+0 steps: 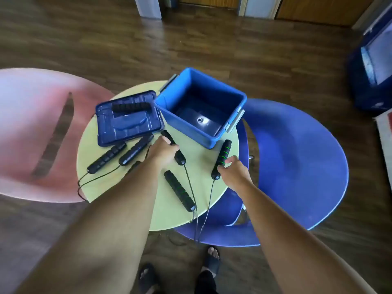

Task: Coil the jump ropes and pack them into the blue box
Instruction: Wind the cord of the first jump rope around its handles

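Left hand grip [163,152]: fingers curled round a plain black jump-rope handle [180,158], low over the round worktop [169,215], just in front of the blue box [186,122]. Right hand grip [233,172]: holding the lower end of a green-ringed handle [224,151] near the box's front corner. Thin cords [209,200] from both run off the near edge. Another ringed handle [179,190] lies loose between the hands. Box open and upright. Lid [127,126] lies flat to its left, one handle [131,107] on it and two more handles [107,158] just in front.
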`<control>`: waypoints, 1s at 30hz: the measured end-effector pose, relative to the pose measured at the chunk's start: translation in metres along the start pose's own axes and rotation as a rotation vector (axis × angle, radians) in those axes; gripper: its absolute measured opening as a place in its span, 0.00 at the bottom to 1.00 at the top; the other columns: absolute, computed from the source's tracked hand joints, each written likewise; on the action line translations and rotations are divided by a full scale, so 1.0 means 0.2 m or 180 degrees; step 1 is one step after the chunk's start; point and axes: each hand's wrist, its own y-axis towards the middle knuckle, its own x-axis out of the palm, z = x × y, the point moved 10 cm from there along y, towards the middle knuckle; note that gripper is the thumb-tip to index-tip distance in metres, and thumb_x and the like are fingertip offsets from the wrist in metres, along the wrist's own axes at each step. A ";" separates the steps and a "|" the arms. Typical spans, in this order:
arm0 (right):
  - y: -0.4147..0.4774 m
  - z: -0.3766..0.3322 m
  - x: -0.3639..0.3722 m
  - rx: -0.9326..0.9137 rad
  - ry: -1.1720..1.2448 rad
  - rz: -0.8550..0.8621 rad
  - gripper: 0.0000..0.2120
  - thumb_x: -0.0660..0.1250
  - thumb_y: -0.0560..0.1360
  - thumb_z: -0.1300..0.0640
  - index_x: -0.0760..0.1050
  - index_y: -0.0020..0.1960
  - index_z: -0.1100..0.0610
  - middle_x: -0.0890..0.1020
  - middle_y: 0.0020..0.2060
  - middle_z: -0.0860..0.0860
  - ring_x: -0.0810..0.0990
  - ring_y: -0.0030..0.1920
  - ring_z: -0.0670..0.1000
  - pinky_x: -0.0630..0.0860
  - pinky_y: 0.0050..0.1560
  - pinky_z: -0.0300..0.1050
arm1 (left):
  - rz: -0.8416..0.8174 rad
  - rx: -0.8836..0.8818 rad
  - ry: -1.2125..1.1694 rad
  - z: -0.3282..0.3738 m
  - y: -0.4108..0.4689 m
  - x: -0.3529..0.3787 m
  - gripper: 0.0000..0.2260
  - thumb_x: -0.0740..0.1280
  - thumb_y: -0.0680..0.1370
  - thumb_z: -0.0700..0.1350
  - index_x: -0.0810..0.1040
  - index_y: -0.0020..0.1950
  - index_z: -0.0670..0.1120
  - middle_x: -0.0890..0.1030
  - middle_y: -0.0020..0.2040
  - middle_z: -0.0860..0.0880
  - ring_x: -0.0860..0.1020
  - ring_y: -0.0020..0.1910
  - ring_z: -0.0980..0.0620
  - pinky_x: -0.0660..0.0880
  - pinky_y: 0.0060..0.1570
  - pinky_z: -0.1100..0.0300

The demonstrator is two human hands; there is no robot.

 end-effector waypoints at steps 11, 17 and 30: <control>0.07 0.12 0.08 0.0274 0.0109 -0.0005 0.24 0.69 0.76 0.42 0.68 0.65 0.53 0.81 0.51 0.54 0.80 0.44 0.54 0.73 0.38 0.46 | -0.0185 0.0317 0.0537 0.00 0.05 0.14 0.20 0.67 0.78 0.51 0.71 0.70 0.58 0.80 0.55 0.40 0.78 0.53 0.42 0.70 0.40 0.57; 0.06 0.11 0.14 0.0396 0.0307 0.0073 0.24 0.72 0.73 0.44 0.70 0.62 0.54 0.81 0.52 0.54 0.83 0.48 0.56 0.80 0.45 0.51 | -0.0168 0.0286 0.0270 0.03 0.04 0.15 0.07 0.67 0.78 0.43 0.80 0.55 0.52 0.79 0.48 0.49 0.76 0.40 0.46 0.72 0.42 0.59; -0.29 0.06 0.24 0.0238 0.1111 -0.0559 0.11 0.69 0.72 0.52 0.74 0.53 0.49 0.87 0.43 0.50 0.88 0.40 0.50 0.80 0.58 0.61 | -0.1161 0.0457 -0.0037 0.07 -0.22 0.17 0.11 0.70 0.74 0.36 0.69 0.44 0.46 0.73 0.42 0.43 0.77 0.36 0.44 0.84 0.45 0.48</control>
